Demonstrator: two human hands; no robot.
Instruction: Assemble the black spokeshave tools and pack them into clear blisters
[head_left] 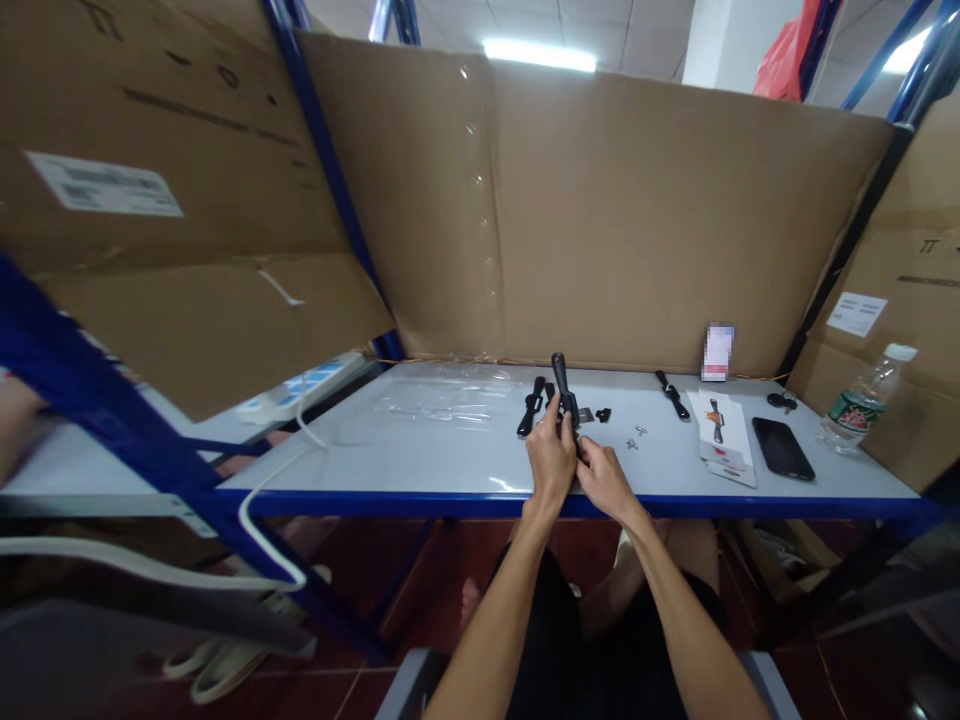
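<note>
My two hands, the left hand and the right hand, have one black-handled tool between them. Just left of my grip lies one similar black tool, with part of perhaps another behind it; well to the right lies one more black tool. Just right of my grip I count one small black fitting and one flat grey piece, then two or three small silver pieces, too tiny to separate surely. Farther right: two phones, one upright phone and one flat phone, at least two overlapping printed cards, and one plastic bottle.
</note>
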